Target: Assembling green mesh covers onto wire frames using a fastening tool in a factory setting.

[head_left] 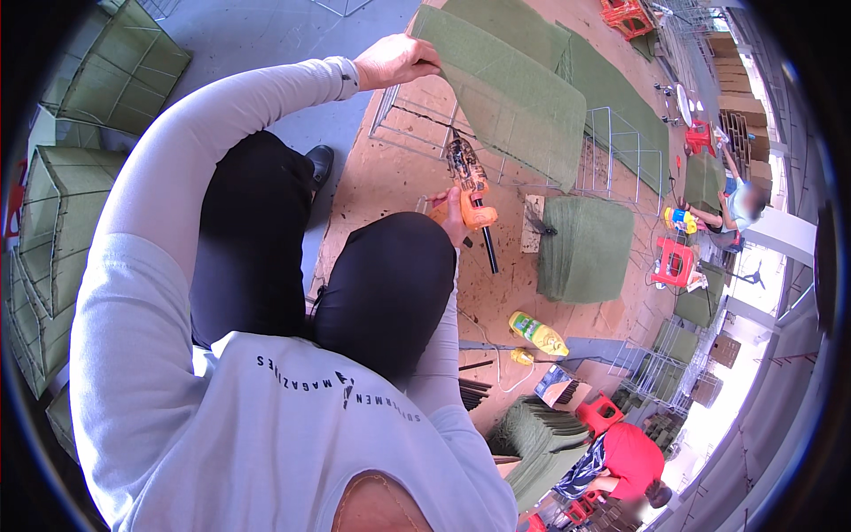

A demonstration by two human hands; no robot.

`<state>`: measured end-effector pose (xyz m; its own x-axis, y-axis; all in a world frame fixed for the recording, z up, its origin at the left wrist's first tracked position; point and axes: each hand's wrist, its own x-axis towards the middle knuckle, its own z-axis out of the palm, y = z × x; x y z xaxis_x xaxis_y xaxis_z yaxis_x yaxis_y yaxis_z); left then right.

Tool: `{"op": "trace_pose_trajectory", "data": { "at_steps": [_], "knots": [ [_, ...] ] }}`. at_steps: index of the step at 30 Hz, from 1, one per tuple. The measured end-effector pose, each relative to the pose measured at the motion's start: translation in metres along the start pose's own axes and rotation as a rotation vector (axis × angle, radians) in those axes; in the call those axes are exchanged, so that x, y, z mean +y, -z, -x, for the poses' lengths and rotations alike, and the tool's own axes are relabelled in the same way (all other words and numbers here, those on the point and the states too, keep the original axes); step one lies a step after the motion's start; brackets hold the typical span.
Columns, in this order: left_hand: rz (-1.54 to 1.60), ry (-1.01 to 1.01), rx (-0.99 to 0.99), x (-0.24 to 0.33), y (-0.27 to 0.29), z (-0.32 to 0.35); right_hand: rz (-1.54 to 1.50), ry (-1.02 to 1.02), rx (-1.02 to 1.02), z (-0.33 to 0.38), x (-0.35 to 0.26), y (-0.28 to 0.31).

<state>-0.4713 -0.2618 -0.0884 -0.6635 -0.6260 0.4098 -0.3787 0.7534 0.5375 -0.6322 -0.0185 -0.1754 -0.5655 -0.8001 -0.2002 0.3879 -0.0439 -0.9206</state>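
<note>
Here, a green mesh sheet (510,97) slants over a wire frame (383,111) on the brown surface (355,195), its left edge pinched between the thumb and fingers of my left hand (399,62). My right hand (456,217) is wrapped around an orange glue gun (470,177), its nozzle toward a dark-coated wire; whether it touches, I can't quite tell. I judge the step to be gluing mesh to wire; next calls for running glue along it, then pressing the edge down. Rightward sits a stack of green sheets (585,250), with a yellow bottle (537,332) beyond.
</note>
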Motion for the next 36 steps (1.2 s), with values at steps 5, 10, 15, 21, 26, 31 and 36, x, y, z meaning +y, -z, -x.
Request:
{"op": "trace_pose_trajectory", "data": {
  "at_steps": [5,10,15,21,26,31,36],
  "knots": [
    [-0.003,0.007,0.001,-0.004,-0.001,0.002,-0.033,0.018,0.024,-0.003,0.000,0.003],
    [-0.009,0.009,0.007,-0.004,0.000,0.002,-0.087,-0.035,0.009,-0.001,0.001,-0.001],
    [-0.056,-0.086,-0.055,-0.003,0.007,0.008,-0.117,-0.087,0.007,-0.003,0.000,0.021],
    [-0.134,-0.253,-0.092,-0.005,0.015,0.019,-0.357,-0.236,-0.059,0.014,0.015,0.071],
    [-0.196,-0.375,-0.079,-0.010,0.015,0.035,-0.453,-0.243,-0.033,0.034,0.022,0.089],
    [-0.222,-0.370,-0.076,-0.009,0.004,0.053,-0.422,-0.231,0.020,0.031,0.015,0.097],
    [-0.270,-0.325,-0.150,-0.021,0.001,0.070,-0.547,-0.351,-0.116,0.025,0.013,0.076]
  ]
}}
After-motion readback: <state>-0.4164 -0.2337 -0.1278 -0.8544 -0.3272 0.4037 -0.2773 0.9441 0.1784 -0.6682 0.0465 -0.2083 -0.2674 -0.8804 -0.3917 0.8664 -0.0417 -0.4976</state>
